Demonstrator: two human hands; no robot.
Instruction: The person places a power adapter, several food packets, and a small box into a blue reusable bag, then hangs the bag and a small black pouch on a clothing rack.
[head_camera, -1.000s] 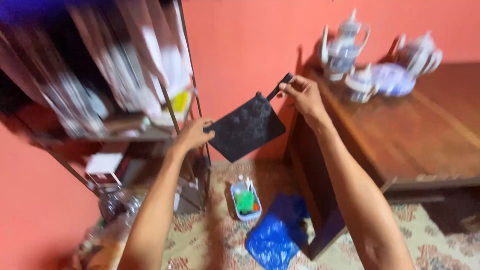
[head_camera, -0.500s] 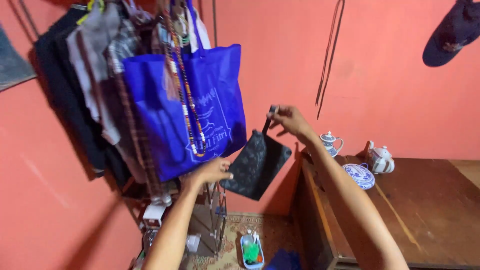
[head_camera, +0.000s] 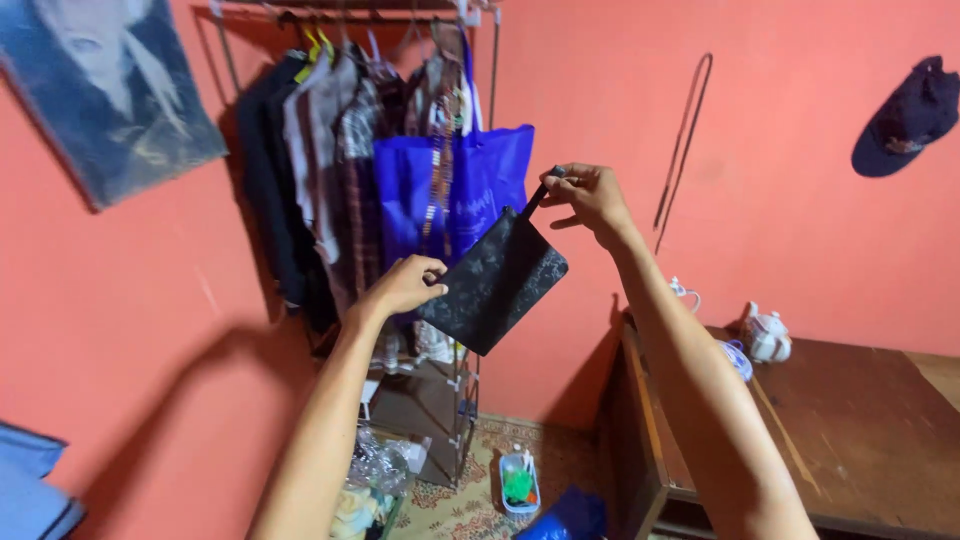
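I see both hands raised at head height, holding a flat black patterned fabric pouch (head_camera: 495, 280) between them. Right hand (head_camera: 588, 196): fingers pinched shut on the pouch's short black wrist strap (head_camera: 538, 193) at its top corner. Left hand (head_camera: 405, 285): fingers curled onto the lower left edge of the pouch, gripping it. The pouch hangs tilted, one corner down, in mid air, touching neither rack nor wall.

Position: the pouch is just in front of the blue non-woven tote bag (head_camera: 410, 195) that hangs from the metal clothes rack (head_camera: 340, 12), with dark shirts on hangers (head_camera: 300, 190) beside it. The strap is up near the rack's right post, but I can't tell whether it lines up with any hook or rail.

Progress, my read: pouch is lifted and presented at the rack, so pick-up and carry look done. It's not hung or put down anywhere; both hands carry it fully. What's left is whatever placement comes at the rack, then letting go.

Around it: salmon-pink wall with a dark cap (head_camera: 905, 115) hanging top right and a thin dark cord (head_camera: 685, 140) hanging beside the right arm. Brown wooden table (head_camera: 860, 430) lower right with white-and-blue china teapots (head_camera: 765, 335). On the patterned rug below there's a small tray with a green item (head_camera: 517, 482), and a faded poster (head_camera: 110, 90) top left.
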